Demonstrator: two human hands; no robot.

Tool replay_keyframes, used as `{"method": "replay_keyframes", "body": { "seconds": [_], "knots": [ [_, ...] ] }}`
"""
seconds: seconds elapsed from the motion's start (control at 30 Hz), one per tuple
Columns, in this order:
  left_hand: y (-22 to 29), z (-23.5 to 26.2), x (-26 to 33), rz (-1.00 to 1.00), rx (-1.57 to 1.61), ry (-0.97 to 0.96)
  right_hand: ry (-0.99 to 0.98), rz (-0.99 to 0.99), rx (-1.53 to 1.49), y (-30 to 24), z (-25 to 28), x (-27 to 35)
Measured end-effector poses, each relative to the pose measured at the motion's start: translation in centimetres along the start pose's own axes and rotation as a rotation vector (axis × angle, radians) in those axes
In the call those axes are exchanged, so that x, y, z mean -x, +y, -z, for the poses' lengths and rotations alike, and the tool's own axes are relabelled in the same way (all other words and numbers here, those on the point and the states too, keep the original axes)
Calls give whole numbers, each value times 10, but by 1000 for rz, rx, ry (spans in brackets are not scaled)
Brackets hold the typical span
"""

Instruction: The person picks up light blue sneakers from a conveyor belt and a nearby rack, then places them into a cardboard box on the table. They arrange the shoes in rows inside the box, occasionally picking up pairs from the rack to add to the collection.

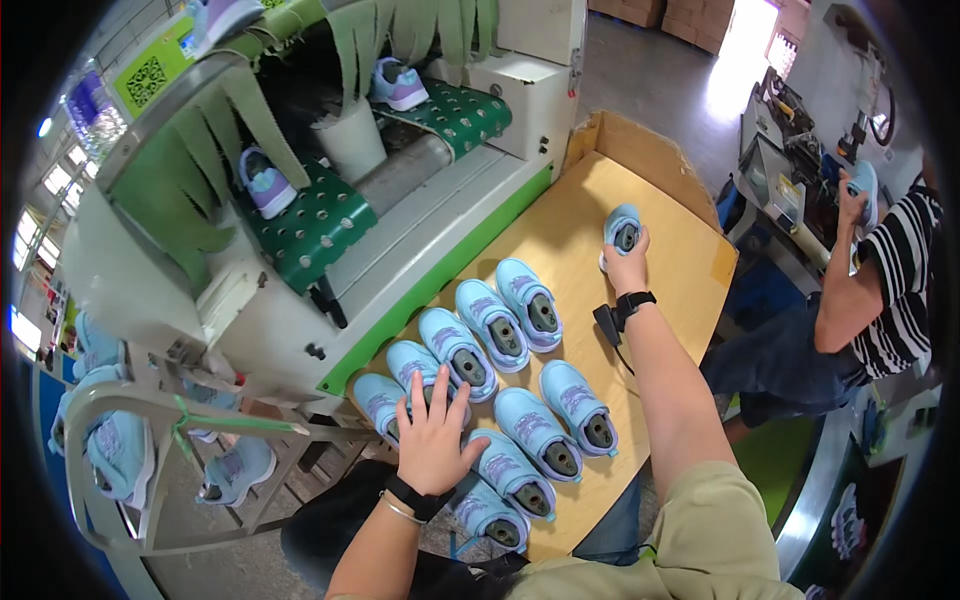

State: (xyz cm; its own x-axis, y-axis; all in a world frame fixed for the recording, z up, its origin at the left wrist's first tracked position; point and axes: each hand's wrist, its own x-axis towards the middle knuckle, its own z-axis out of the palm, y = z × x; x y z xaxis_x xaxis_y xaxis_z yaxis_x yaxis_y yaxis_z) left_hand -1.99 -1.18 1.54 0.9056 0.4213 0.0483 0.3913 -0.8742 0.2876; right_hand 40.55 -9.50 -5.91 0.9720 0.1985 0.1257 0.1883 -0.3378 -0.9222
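Observation:
Light-blue shoes with grey-green lasts inside stand in two slanting rows on the wooden table (655, 330); one of them is this upright shoe (535, 305) in the far row. At the table's far side, my right hand (628, 268) grips another light-blue shoe (622, 226) by its heel end. My left hand (432, 445), fingers spread, is over the left part of the rows and partly hides some shoes. Whether its fingertips touch them I cannot tell. Each wrist wears a black band.
Beyond the table is a machine (440, 220) with green perforated belts (318, 225), hanging strips and purple shoes (266, 184). A metal rack (150, 395) at left carries more blue shoes. Cardboard (640, 150) edges the table's far end. At right sits a co-worker (850, 290) holding a blue shoe.

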Motion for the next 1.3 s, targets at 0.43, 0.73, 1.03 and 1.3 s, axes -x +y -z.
{"method": "replay_keyframes", "body": {
  "seconds": [0.43,0.73,1.03,1.3],
  "knots": [
    [6,84,-65,110,2210,158,-1094,332,104,-130,36,106],
    [-80,120,-131,194,2252,334,-874,289,167,-60,10,84],
    [-93,125,-145,236,2483,602,-424,779,-167,-242,16,46],
    [-46,104,-99,197,2150,134,-431,732,200,-271,-126,-29]
  ]
}}
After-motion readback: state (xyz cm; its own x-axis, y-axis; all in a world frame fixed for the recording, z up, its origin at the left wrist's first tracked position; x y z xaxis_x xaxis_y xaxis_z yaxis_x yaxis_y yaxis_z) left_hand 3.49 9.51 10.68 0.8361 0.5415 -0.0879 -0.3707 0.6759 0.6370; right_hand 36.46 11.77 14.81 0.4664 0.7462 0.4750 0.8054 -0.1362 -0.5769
